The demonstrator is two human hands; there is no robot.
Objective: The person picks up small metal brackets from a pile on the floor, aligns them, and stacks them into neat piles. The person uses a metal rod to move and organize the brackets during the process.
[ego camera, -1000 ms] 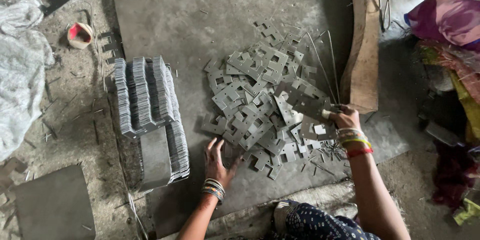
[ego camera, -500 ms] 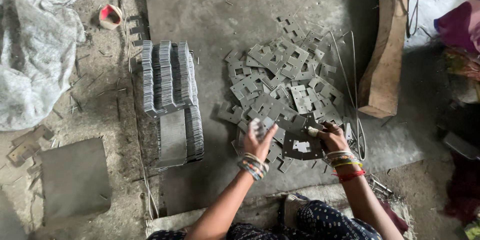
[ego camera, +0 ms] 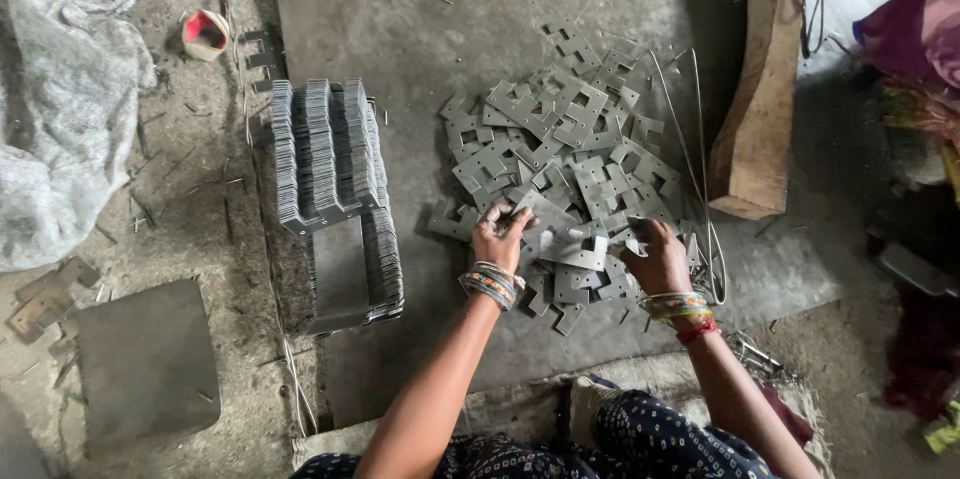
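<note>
Fingers of left hand (ego camera: 503, 236) curled on metal plates (ego camera: 560, 154), right hand (ego camera: 660, 257) gripping alongside

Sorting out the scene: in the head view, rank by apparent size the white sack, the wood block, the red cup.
1. white sack, though cut off at the frame edge
2. wood block
3. red cup

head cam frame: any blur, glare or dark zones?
Head view: light is dim and flat; loose metal plates show no harsh glare; left hand and right hand look only slightly soft; right edge falls into deep shadow; wooden block curves, hinting wide-angle distortion.
</note>
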